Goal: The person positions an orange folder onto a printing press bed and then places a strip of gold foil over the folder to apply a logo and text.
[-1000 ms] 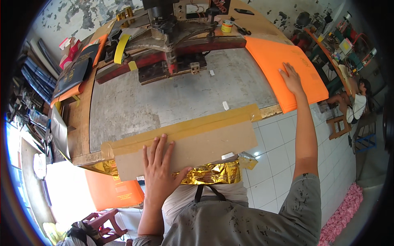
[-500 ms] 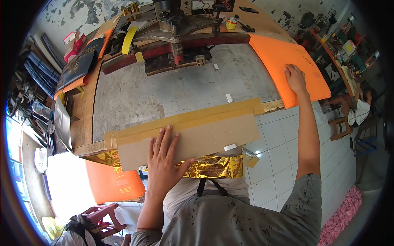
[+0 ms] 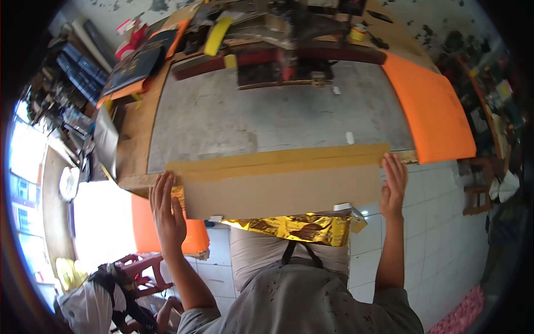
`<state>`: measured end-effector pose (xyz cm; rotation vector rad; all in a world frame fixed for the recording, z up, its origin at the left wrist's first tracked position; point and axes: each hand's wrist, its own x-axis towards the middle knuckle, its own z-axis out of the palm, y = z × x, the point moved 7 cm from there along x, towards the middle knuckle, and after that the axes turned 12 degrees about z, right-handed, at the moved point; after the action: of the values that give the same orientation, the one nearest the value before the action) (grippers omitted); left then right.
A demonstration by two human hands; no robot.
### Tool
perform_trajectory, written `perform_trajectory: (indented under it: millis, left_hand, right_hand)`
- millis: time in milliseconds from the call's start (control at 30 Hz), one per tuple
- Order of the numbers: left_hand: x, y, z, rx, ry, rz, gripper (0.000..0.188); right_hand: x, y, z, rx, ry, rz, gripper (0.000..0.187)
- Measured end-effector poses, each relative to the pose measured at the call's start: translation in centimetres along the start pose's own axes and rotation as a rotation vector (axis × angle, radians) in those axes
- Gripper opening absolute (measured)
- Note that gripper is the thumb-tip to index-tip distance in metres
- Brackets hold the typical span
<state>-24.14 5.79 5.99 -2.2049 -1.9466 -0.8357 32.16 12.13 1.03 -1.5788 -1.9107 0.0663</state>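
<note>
A flat strip of grey-brown cardboard [image 3: 278, 195], with tan tape [image 3: 278, 160] along its far side, lies at the table's front edge. My left hand [image 3: 168, 214] is at its left end, fingers stretched out and nearly straight. At the opposite end, the fingertips of my right hand [image 3: 394, 186] touch or nearly touch the strip, also extended. Neither hand is wrapped round anything. Crinkled gold foil [image 3: 311, 229] sticks out below the cardboard, above my lap. Small white pieces [image 3: 342, 206] sit on its near edge.
Beyond the grey work surface [image 3: 278, 119] stands a heavy press [image 3: 286, 55]. A stack of orange sheets [image 3: 436, 111] overhangs the table's right side. Black folders [image 3: 136, 64] lie at left. More orange sheets [image 3: 146, 225] and a red stool [image 3: 146, 273] are at lower left, beside another person.
My right hand has left the orange stack and come to the cardboard's right end. My left hand has slid off the cardboard's face to its left end. The view has shifted.
</note>
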Motion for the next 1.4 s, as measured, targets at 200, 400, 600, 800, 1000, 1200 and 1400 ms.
perform_trajectory:
  millis: [200,400,600,800,1000,1200,1400]
  left_hand:
    - [0.1,-1.7,0.9,0.144,-0.128,0.064,0.071]
    - [1.2,-1.8,1.9,0.195,-0.211,0.038,0.094]
    - [3.4,-1.6,3.2,0.171,-0.192,0.216,0.088]
    - [1.6,-0.8,3.1,0.187,-0.174,0.157,0.084]
    - [-0.7,-0.6,2.7,0.145,-0.169,0.087,0.080]
    - [-1.9,-1.0,3.0,0.189,-0.141,0.118,0.079]
    - [1.6,-0.9,3.1,0.248,-0.220,0.182,0.071]
  right_hand:
    - [1.6,-0.3,0.3,-0.302,-0.003,-0.017,0.080]
    - [2.2,-0.4,1.0,-0.334,-0.062,0.058,0.096]
    - [2.7,-0.7,1.4,-0.463,-0.109,0.090,0.093]
    - [2.3,-1.4,2.0,-0.333,-0.009,0.109,0.072]
    - [-0.5,-0.8,1.9,-0.219,0.064,0.080,0.076]
    - [-0.8,-0.6,1.9,-0.292,0.065,0.095,0.071]
    - [2.9,-0.7,1.7,-0.443,-0.080,0.059,0.075]
